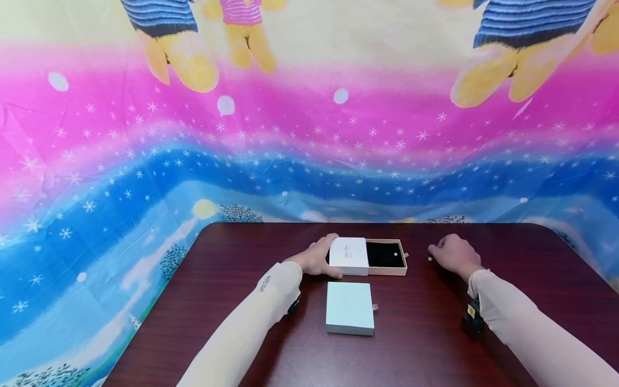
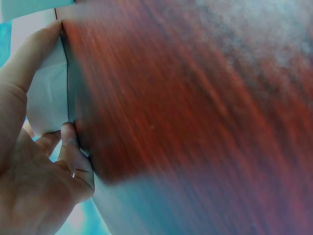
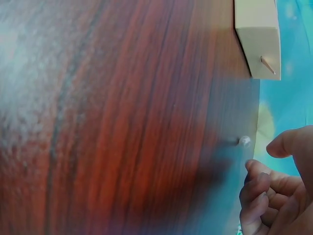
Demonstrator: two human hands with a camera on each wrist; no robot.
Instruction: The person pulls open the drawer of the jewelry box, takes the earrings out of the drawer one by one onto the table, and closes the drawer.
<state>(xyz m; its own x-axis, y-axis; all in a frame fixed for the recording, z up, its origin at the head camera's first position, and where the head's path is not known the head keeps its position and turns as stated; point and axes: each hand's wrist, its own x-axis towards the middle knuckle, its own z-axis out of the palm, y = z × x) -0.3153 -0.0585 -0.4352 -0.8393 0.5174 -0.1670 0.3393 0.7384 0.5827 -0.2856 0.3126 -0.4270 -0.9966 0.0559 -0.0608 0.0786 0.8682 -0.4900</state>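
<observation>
Gripping the white box cover point(image 1: 348, 255) with the left hand point(image 1: 316, 258), with drawer point(image 1: 387, 272) already partly out and one bead point(image 1: 395, 255) on its black pad point(image 1: 379, 253), and with the right hand point(image 1: 455, 253), empty and slightly parted, beside another bead point(image 3: 245, 141), seemingly on the table point(image 1: 411, 344), not yet inside.

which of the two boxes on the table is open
The white cardboard box with dark lettering, held by the left hand: its black-lined beige drawer is slid partly out. The pale mint square box, nearer the camera, is closed.
</observation>
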